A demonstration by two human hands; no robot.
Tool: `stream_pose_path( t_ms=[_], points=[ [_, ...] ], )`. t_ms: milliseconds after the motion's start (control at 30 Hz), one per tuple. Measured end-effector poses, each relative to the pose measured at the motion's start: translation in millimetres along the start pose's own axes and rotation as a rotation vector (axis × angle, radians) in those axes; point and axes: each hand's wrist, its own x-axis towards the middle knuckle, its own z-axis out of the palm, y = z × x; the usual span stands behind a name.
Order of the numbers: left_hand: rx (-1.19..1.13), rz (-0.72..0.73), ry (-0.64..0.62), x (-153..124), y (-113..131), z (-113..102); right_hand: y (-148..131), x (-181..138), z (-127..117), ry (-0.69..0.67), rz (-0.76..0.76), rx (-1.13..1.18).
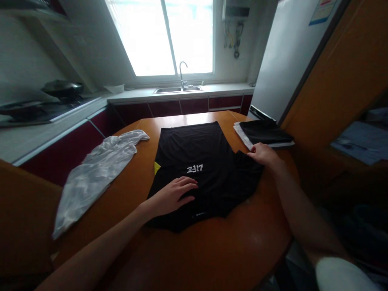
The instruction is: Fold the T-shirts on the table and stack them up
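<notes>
Black, white-lettered, short-sleeved fabric shirt (194,147) lies spread on the glossy orange-brown wooden table (230,254), below both hands. The right hand (263,154) pinches the edge of its sleeve between thumb and fingers. Left of that pinch, the left hand (177,193) is over the shirt, fingers loosely parted, gripping nothing. Just beyond the pinch sits a folded black-and-white cloth stack (266,131); well to its left, a crumpled white cloth garment (97,167).
</notes>
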Motion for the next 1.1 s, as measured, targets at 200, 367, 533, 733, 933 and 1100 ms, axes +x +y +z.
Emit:
stream_pose_path(
  t_ms=[200, 367, 533, 733, 933, 1100],
  points=[
    [-0.001, 0.019, 0.018, 2.0, -2.3, 1.1, 42.3, 13.6, -1.4, -0.216, 0.098, -0.027],
    [-0.006, 0.030, 0.043, 3.1, -2.9, 0.9, 41.3, 14.7, 0.5, -0.294, 0.125, 0.119],
    [-0.016, 0.044, 0.052, 5.1, -0.2, -1.3, 41.8, 11.5, -4.6, -0.279, 0.014, 0.211],
    [-0.031, 0.054, 0.056, 7.8, 2.9, -4.4, 7.7, -6.6, -15.0, -0.009, -0.238, 0.545],
    [-0.022, 0.042, 0.027, 7.0, 1.1, -2.6, -63.1, -36.5, 6.6, 0.011, -0.548, 0.800],
    [-0.020, 0.050, 0.041, 7.0, -1.4, -1.5, -78.8, -37.3, 24.9, -0.256, -0.670, 0.848]
  ],
)
